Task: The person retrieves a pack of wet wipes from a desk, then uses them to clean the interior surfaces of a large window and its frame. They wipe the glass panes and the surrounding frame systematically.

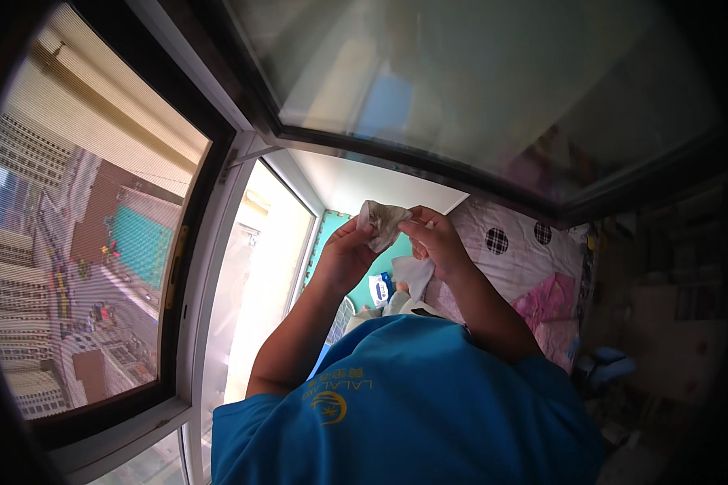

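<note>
Both hands are raised in front of my chest with a crumpled, soiled white wipe [383, 223] stretched between them. My left hand [347, 253] grips its left edge between thumb and fingers. The right edge is pinched by my right hand [435, 237], which also has a second, cleaner white wipe [414, 274] hanging below its palm. Grey-brown stains mark the upper wipe. Beyond and below the hands, a white and blue soft pack [380, 289] bearing writing lies on a green foam mat [359, 296].
A screened window [151, 242] with a dark frame stands at the left, with buildings far below outside. An open glass sash [461, 91] in a dark frame spans the top, close overhead. At the right is a bed with a patterned quilt [491, 218] and pink cloth [546, 300].
</note>
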Motion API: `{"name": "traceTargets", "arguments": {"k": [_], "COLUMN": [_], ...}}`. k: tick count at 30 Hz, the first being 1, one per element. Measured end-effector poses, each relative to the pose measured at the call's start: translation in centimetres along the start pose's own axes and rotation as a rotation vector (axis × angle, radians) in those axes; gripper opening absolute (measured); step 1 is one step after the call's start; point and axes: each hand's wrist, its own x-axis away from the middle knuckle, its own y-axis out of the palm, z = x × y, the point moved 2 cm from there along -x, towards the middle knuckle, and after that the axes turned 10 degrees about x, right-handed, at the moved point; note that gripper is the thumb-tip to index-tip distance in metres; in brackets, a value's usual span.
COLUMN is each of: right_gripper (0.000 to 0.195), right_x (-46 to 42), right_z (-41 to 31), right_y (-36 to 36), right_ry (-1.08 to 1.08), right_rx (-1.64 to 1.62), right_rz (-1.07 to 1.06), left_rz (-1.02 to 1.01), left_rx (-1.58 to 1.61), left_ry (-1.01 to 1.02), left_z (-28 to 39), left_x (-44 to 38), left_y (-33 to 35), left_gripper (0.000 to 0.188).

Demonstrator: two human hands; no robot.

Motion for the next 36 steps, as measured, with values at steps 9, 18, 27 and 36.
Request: {"name": "traceTargets", "arguments": {"k": [9, 18, 27, 36], "right_gripper": [0.016, 0.017, 0.023, 0.019], "right_x": [1.1, 1.9, 2.6, 2.4], "right_z": [0.2, 0.5, 0.7, 1.3], "right_y": [-0.4, 0.6, 2.1, 1.8], "right_ry": [-0.386, -0.455, -0.173, -0.036], "right_rx": [0.523, 0.717, 0.224, -0.147], "right_rz": [0.205, 0.362, 0.204, 0.195], "left_rz": [-0.001, 0.16, -0.021, -0.008], "left_rx": [-0.733, -1.165, -1.578, -1.533], "left_ry": [0.118, 0.625, 0.864, 0.936], "left_z": [2.0, 0.4, -0.8, -1.1], "left_x": [-0.1, 0.4, 2.4, 3.7], "left_y": [-0.4, 0.7, 2.9, 3.0], "left_gripper": [0.021, 0.012, 0.042, 0.042]}}
